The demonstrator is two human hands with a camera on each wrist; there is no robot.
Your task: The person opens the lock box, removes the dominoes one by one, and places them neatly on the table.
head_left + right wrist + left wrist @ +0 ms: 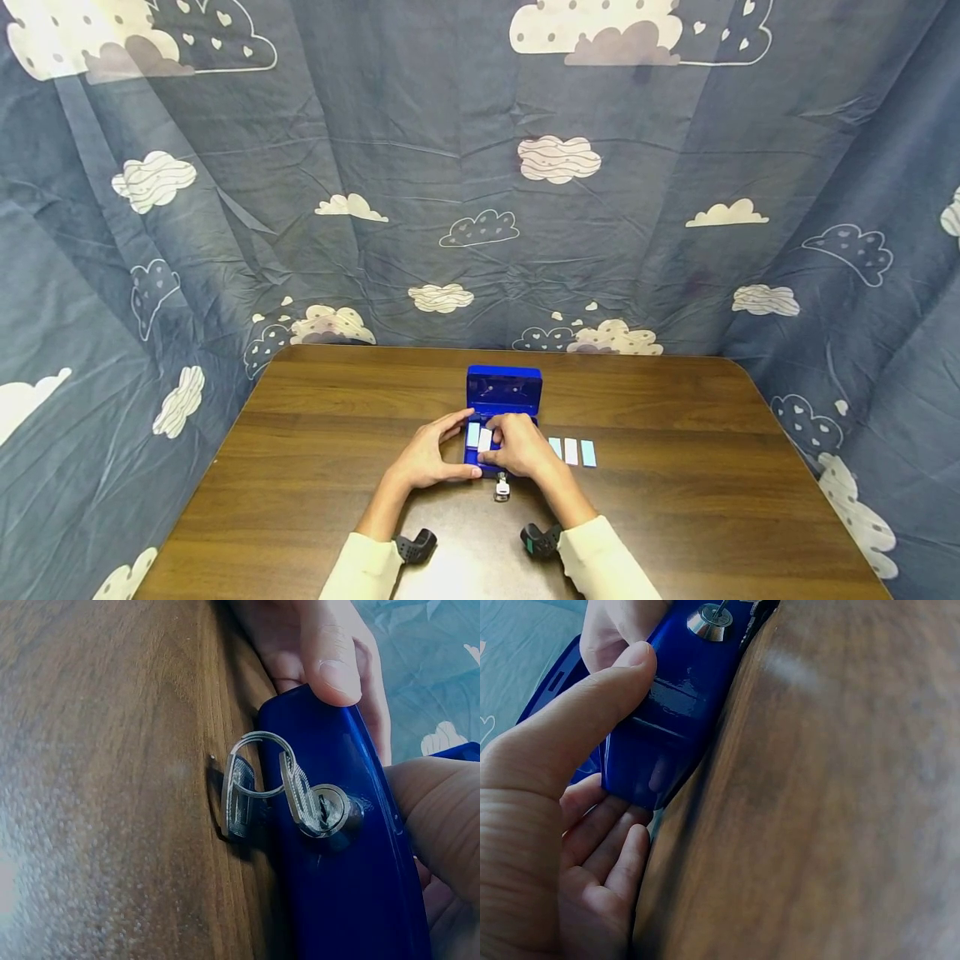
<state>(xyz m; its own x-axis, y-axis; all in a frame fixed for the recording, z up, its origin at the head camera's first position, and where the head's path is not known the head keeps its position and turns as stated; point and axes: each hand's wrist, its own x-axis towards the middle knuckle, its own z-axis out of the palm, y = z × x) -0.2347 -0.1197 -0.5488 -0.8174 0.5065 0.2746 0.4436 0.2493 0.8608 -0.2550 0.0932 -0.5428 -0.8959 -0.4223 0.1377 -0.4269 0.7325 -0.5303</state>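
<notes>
A blue metal cash box [504,392] stands on the table with its lid raised at the back. My left hand [426,454] grips the box's left end, thumb [634,671] on the front edge and fingers at the side. Inside the box, a light blue rectangular piece [472,435] lies at the left with a white rectangular piece [485,439] beside it. My right hand [519,446] reaches into the box and pinches the white piece between thumb and fingers. It hides the box's right part. A key [296,791] sits in the front lock [330,810].
Right of the box lie a light blue piece [555,447], a white piece [572,452] and another light blue piece [588,453] in a row. A second key [238,799] hangs on the ring in front of the box. Behind the wooden table [360,392] hangs a cloud-patterned curtain [480,275].
</notes>
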